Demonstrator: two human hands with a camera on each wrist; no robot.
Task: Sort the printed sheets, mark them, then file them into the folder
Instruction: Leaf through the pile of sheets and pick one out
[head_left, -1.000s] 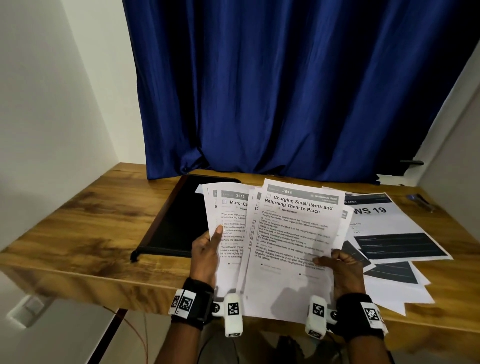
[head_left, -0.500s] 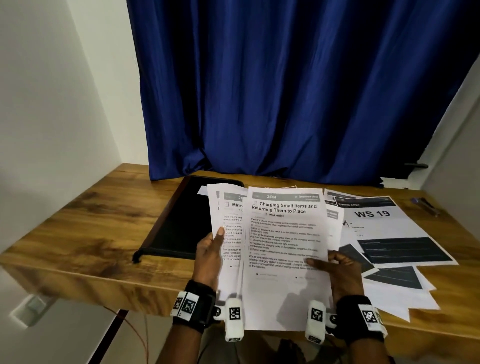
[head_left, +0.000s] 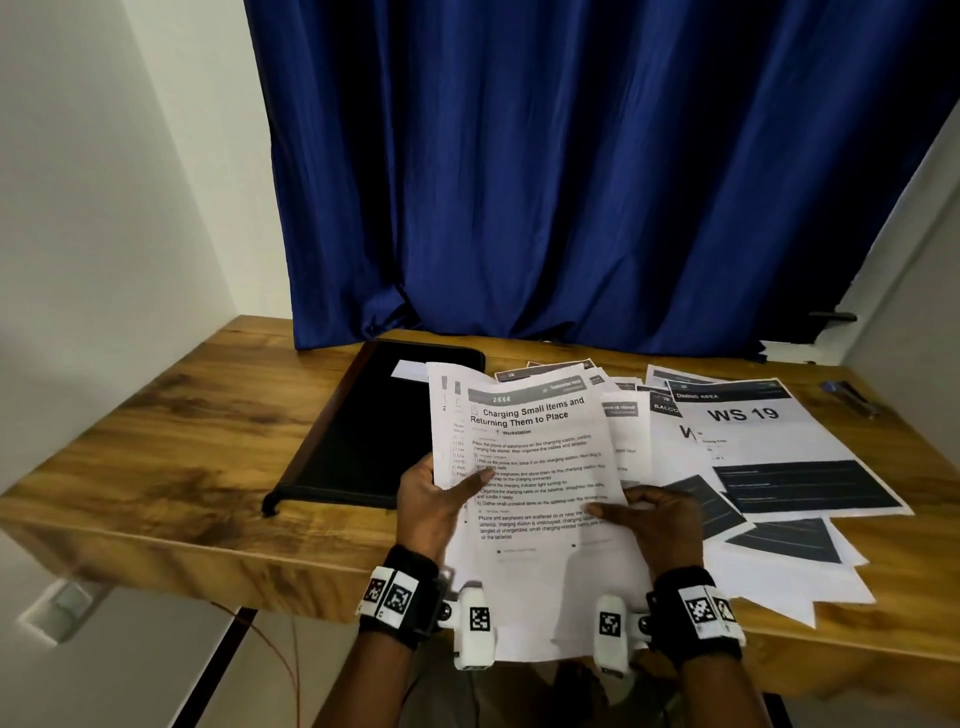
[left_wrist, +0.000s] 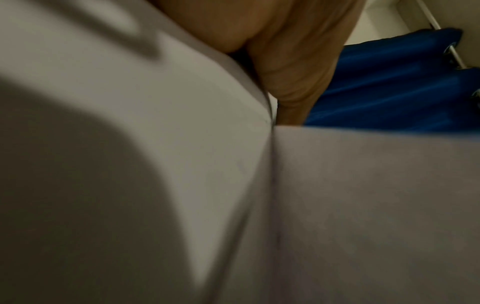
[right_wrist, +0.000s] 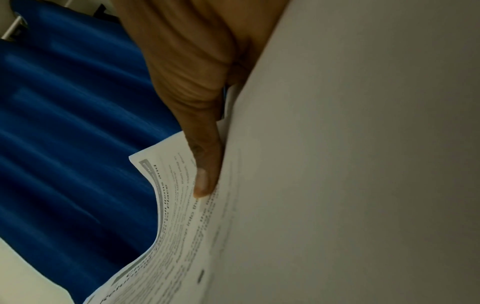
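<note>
A sheaf of printed sheets is gripped above the bench by the left hand and pinched by the right hand.

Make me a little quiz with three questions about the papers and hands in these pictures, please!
1. True or false: the left hand and the right hand both hold the same bunch of held sheets.
2. The sheet marked "WS 19" is: A) in the right hand, B) lying on the wooden table, C) inside the black folder.
3. Fill in: the top held sheet is titled "Charging Small ____ and Returning Them to Place".

Key: 1 true. 2 B; it lies right of the held sheets. 3 Items.
</note>
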